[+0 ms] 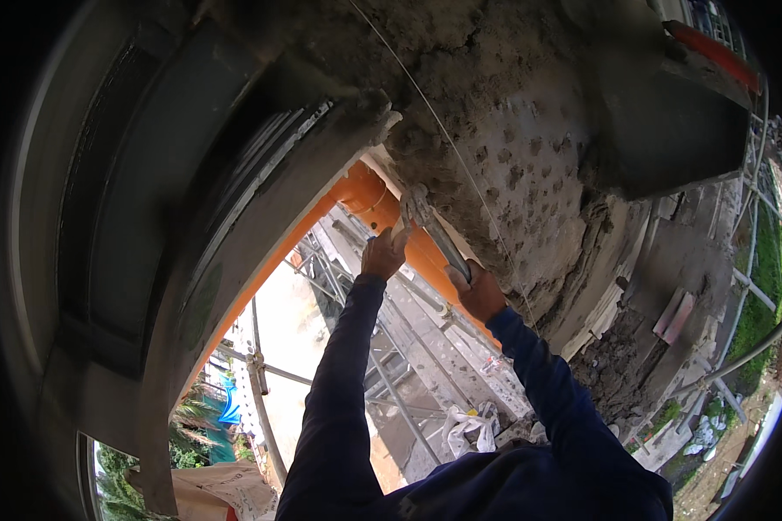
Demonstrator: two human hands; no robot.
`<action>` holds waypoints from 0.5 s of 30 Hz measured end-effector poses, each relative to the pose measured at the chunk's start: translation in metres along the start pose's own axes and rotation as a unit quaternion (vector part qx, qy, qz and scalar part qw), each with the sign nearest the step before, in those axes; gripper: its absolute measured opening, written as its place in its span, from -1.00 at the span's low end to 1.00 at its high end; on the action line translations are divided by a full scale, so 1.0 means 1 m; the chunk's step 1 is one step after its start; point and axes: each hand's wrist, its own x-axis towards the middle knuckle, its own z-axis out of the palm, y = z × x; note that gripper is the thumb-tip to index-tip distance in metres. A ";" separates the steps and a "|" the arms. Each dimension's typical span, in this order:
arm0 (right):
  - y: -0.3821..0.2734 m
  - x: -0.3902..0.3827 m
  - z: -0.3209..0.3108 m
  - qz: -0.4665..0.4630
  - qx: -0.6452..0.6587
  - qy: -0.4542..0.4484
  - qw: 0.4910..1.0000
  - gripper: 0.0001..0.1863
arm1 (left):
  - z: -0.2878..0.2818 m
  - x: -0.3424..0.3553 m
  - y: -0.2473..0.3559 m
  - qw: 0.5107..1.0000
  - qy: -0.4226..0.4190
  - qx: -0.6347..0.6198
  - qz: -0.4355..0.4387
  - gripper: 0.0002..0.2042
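Note:
My right hand is wrapped round the grey handle of a hammer-like tool. Its lumpy, dusty far end is up by the edge of the rough wall, and its exact shape is unclear. Just left of that end, my left hand is closed, with a thin pale piece showing at its fingertips that I cannot make out. The rough grey mortar wall, pitted with many small dents, rises beside both hands. Behind them runs an orange painted band along the opening's edge.
A taut string crosses the wall. Scaffold poles and dusty planks lie below, with a white bag on them. A dark window frame stands left. Rubble and a red-and-white block sit on the right ledge.

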 end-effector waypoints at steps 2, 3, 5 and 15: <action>-0.041 -0.023 -0.008 0.038 0.019 -0.038 0.998 -0.46 | -0.012 -0.007 0.005 0.999 0.033 0.000 -0.001 -0.64; -0.062 -0.044 -0.008 0.012 0.079 -0.037 0.996 -0.47 | -0.010 -0.014 -0.015 0.999 0.039 -0.005 -0.006 -0.60; -0.089 -0.060 -0.019 -0.086 0.140 -0.019 0.986 -0.51 | -0.012 -0.012 -0.009 0.983 0.021 -0.183 0.004 -0.59; -0.011 -0.011 0.007 0.011 -0.003 -0.021 1.000 -0.43 | -0.005 -0.003 0.009 0.996 0.007 -0.062 -0.059 -0.71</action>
